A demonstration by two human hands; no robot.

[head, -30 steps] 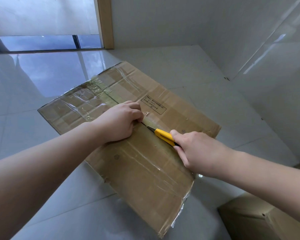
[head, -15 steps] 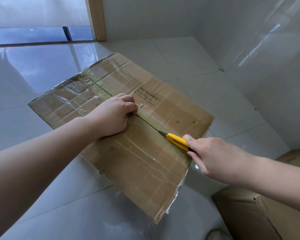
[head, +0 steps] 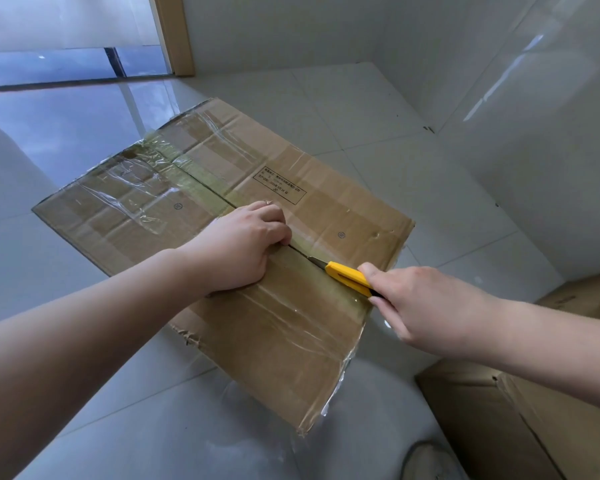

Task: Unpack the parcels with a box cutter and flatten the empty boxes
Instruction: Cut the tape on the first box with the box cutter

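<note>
Cardboard box (head: 257, 341), taped shut, lies on the tiled floor (head: 378, 133), contents hidden; its black-framed printed label (head: 280, 185) is unreadable. Left hand (head: 238, 249), fingers curled, presses beside the centre seam. Right hand (head: 426, 303) grips a yellow box cutter (head: 347, 276), blade in the seam.

Second box (head: 520, 420) crowds right; floor (head: 378, 109) beyond open.

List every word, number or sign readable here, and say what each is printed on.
Boxed print block on the cardboard box: several lines, too small and blurred to read.
Round stamp on the box: unreadable.
Round stamp on the box: unreadable.
Yellow box cutter: no text visible.
</note>
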